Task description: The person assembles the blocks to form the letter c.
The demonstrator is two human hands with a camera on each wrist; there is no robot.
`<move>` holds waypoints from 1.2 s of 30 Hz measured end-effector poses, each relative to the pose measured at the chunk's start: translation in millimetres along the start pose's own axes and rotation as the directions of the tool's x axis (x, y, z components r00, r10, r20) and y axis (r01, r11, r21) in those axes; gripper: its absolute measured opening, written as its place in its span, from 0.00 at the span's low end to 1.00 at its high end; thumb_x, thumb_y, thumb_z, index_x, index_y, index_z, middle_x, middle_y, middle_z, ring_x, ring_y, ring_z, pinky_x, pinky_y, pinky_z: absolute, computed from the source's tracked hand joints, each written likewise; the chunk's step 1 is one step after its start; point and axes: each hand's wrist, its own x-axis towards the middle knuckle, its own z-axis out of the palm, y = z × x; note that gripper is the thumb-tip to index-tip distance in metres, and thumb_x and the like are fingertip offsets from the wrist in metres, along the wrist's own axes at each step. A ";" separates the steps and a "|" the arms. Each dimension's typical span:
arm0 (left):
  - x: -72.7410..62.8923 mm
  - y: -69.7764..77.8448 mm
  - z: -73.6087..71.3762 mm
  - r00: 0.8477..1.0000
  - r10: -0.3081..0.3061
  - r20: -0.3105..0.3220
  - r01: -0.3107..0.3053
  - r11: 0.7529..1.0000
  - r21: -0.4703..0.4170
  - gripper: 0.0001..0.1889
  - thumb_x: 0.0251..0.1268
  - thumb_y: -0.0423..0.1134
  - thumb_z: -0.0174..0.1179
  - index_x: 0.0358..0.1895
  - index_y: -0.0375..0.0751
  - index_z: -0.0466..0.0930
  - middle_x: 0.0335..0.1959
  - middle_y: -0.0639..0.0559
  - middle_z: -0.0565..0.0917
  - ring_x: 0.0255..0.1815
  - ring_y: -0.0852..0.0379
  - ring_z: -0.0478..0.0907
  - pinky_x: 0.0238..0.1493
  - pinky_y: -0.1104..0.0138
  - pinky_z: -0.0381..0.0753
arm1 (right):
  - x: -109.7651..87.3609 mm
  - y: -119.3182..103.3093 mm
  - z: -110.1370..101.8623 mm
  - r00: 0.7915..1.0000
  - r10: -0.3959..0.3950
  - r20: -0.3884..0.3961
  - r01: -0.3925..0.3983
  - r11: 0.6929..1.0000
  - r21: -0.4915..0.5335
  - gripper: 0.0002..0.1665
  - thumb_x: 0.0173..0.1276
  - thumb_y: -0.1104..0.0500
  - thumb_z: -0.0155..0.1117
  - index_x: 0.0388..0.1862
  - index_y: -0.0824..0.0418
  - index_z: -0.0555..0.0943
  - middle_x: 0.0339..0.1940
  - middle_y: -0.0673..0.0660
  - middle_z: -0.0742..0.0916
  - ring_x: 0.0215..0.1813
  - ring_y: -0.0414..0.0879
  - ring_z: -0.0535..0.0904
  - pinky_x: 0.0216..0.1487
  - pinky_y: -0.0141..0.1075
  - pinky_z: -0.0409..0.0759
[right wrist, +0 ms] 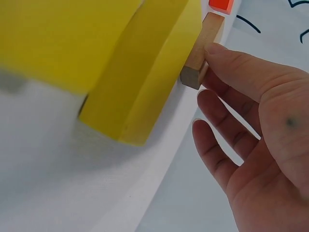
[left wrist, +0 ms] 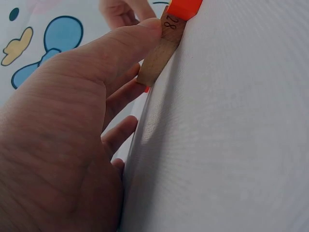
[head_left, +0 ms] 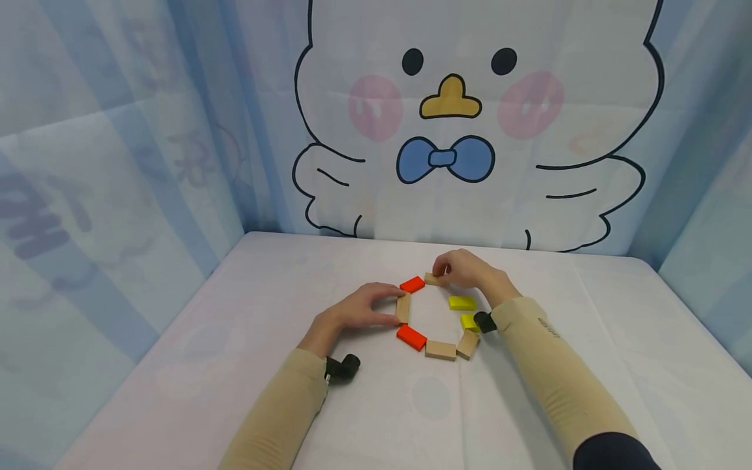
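Wooden and coloured blocks lie in a rough ring on the white table. My left hand (head_left: 355, 308) spans a wooden block (head_left: 402, 309) on the ring's left side, pinching it end to end between thumb and forefinger. The number 28 shows on this block (left wrist: 160, 55) in the left wrist view. At the far side, my right hand (head_left: 467, 269) pinches another wooden block (head_left: 431, 279) between thumb and fingers, beside a red block (head_left: 412, 284). A second red block (head_left: 411, 337) lies at the near end of the left-hand block.
Two wooden blocks (head_left: 440, 350) form the near side of the ring. On the right are two yellow blocks (head_left: 462, 303), one partly behind the right wrist camera (head_left: 484, 322). A cloth printed with a cartoon bird (head_left: 449, 215) hangs behind the table (head_left: 364, 418).
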 end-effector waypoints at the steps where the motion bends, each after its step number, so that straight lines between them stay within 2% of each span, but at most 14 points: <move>1: 0.1 -0.1 0.4 1.000 0.000 -0.001 0.000 1.000 -0.002 0.31 0.65 0.52 0.68 0.71 0.53 0.74 0.73 0.54 0.69 0.75 0.51 0.60 0.74 0.52 0.58 | 0.1 0.0 -0.1 1.000 -0.003 0.000 0.003 1.000 -0.001 0.08 0.70 0.61 0.69 0.46 0.58 0.86 0.42 0.54 0.84 0.45 0.52 0.76 0.54 0.44 0.79; 14: -0.6 0.5 0.4 1.000 0.017 -0.006 -0.017 1.000 0.001 0.31 0.65 0.52 0.68 0.71 0.52 0.74 0.73 0.52 0.70 0.74 0.51 0.61 0.74 0.52 0.59 | 0.5 -4.7 0.5 1.000 -0.017 0.002 0.017 1.000 -0.009 0.06 0.71 0.60 0.69 0.44 0.58 0.86 0.39 0.53 0.84 0.44 0.51 0.76 0.49 0.41 0.80; 23: -0.6 0.3 -0.2 1.000 0.028 -0.010 -0.028 1.000 0.001 0.31 0.65 0.52 0.68 0.70 0.52 0.75 0.72 0.52 0.70 0.74 0.51 0.62 0.74 0.53 0.60 | 1.2 -4.9 1.3 1.000 -0.013 0.000 0.013 1.000 -0.008 0.07 0.70 0.60 0.69 0.45 0.58 0.86 0.41 0.54 0.84 0.44 0.52 0.76 0.52 0.42 0.80; 30: -2.2 2.1 -0.5 1.000 0.024 -0.008 -0.024 1.000 -0.018 0.31 0.65 0.51 0.68 0.70 0.50 0.75 0.72 0.51 0.70 0.74 0.50 0.62 0.74 0.52 0.60 | -2.8 -6.4 0.1 1.000 -0.014 0.006 0.014 1.000 -0.017 0.07 0.71 0.61 0.68 0.46 0.59 0.85 0.41 0.55 0.84 0.45 0.52 0.76 0.52 0.42 0.80; 36: -1.5 1.3 -0.7 1.000 0.020 -0.002 -0.020 1.000 -0.010 0.31 0.66 0.51 0.68 0.71 0.51 0.74 0.73 0.52 0.70 0.74 0.51 0.62 0.74 0.53 0.60 | -9.5 -6.7 -4.5 1.000 -0.024 -0.017 0.024 0.999 -0.038 0.08 0.71 0.60 0.67 0.47 0.59 0.85 0.43 0.56 0.84 0.45 0.52 0.76 0.52 0.44 0.80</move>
